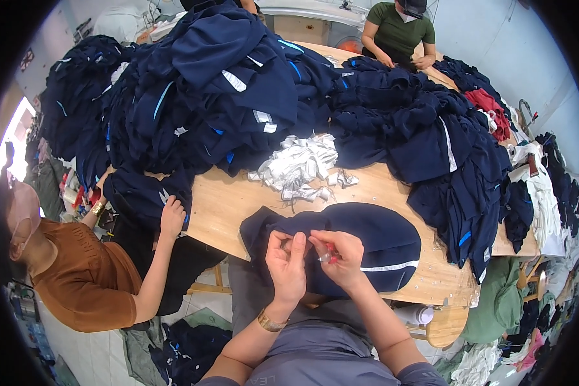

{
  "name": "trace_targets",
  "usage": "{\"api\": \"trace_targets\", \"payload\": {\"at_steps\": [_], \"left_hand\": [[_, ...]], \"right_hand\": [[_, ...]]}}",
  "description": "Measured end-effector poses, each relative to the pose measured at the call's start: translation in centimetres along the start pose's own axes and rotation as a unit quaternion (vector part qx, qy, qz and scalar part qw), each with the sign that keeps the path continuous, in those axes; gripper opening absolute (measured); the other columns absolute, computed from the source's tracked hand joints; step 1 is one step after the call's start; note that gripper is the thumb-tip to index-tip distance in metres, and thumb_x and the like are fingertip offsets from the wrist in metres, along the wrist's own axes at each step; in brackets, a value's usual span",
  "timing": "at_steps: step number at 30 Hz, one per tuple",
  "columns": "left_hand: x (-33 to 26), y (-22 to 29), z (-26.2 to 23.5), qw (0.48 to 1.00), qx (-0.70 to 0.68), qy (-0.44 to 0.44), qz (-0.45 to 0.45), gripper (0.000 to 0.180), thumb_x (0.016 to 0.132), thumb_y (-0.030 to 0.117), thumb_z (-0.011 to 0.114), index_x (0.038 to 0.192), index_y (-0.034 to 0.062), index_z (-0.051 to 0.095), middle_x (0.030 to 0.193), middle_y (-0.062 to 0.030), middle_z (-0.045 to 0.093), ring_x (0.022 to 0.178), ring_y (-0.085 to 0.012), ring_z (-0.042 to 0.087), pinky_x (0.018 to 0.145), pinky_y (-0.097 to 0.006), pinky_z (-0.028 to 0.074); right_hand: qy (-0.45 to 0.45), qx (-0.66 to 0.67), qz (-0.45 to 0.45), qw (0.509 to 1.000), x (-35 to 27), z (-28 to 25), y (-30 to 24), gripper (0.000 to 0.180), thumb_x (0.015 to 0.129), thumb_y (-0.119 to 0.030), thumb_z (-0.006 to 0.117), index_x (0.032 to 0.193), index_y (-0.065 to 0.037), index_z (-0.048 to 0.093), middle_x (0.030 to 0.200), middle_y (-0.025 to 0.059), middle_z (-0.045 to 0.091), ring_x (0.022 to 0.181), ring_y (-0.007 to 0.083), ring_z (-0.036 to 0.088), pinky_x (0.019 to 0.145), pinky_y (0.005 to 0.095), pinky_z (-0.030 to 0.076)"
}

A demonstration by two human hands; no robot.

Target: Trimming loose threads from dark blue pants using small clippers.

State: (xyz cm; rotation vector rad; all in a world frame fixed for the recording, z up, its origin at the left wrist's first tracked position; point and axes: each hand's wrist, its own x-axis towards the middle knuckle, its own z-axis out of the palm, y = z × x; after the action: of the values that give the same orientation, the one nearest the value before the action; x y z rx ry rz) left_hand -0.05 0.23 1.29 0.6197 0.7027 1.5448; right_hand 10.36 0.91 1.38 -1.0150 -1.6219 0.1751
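Observation:
A navy garment (383,238) with a white stripe lies across the near edge of the table in front of me. Over its left part my left hand (287,265) is closed, its fingers curled and thumb up; what it pinches, if anything, is hidden. My right hand (342,258) faces it, fingertips drawn together close to the left ones. A small tool with red parts (329,253) is tucked in my right palm, mostly covered by the fingers, its exact kind unclear.
White fabric scraps (302,161) lie mid-table. Large heaps of navy garments (206,83) rise at the far left and right. At left, a person in a brown shirt (90,276) holds scissors (165,195); a person in green (402,35) works opposite. A white bottle (418,314) stands below the right table edge.

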Motion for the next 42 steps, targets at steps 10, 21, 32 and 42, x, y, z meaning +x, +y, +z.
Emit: {"api": "trace_targets", "payload": {"at_steps": [10, 21, 32, 42], "left_hand": [[0.6, 0.6, -0.3, 0.999, -0.037, 0.013, -0.017, 0.008, 0.091, 0.007, 0.052, 0.092, 0.0053, 0.045, 0.081, -0.0018, 0.056, 0.074, -0.0059, 0.053, 0.073, -0.024, 0.047], [0.3, 0.6, -0.8, 0.996, -0.059, -0.015, -0.058, 0.009, 0.092, 0.008, 0.052, 0.091, 0.0053, 0.044, 0.082, -0.0036, 0.056, 0.076, -0.0091, 0.056, 0.072, -0.027, 0.048], [0.4, 0.6, -1.2, 0.995, -0.067, -0.018, -0.078, 0.012, 0.091, 0.013, 0.054, 0.09, 0.006, 0.043, 0.08, -0.0048, 0.057, 0.074, -0.0105, 0.057, 0.071, -0.026, 0.049], [0.4, 1.4, -0.4, 0.996, -0.057, 0.007, -0.073, 0.008, 0.094, 0.014, 0.049, 0.088, 0.0094, 0.047, 0.083, -0.0022, 0.059, 0.078, -0.0084, 0.059, 0.077, -0.03, 0.05]], "right_hand": [[-0.008, 0.061, 0.149, 0.987, -1.6, -0.8, -1.4, 0.016, 0.071, 0.003, 0.067, 0.084, -0.002, 0.06, 0.072, 0.0083, 0.064, 0.057, 0.0195, 0.061, 0.053, 0.026, 0.048], [-0.052, -0.016, -0.081, 0.995, -1.2, -0.7, 0.8, 0.034, 0.063, 0.002, 0.067, 0.096, -0.003, 0.063, 0.063, 0.0042, 0.06, 0.046, 0.0154, 0.052, 0.043, 0.026, 0.034], [-0.03, -0.016, -0.092, 0.995, -0.6, 0.1, 0.2, 0.034, 0.064, 0.005, 0.07, 0.097, -0.004, 0.066, 0.052, 0.0027, 0.049, 0.04, 0.015, 0.044, 0.04, 0.0269, 0.033], [0.035, 0.097, 0.163, 0.981, -0.5, -0.2, -1.9, 0.022, 0.076, -0.001, 0.069, 0.096, -0.002, 0.062, 0.064, 0.0007, 0.061, 0.054, 0.0016, 0.051, 0.046, 0.0178, 0.036]]}}
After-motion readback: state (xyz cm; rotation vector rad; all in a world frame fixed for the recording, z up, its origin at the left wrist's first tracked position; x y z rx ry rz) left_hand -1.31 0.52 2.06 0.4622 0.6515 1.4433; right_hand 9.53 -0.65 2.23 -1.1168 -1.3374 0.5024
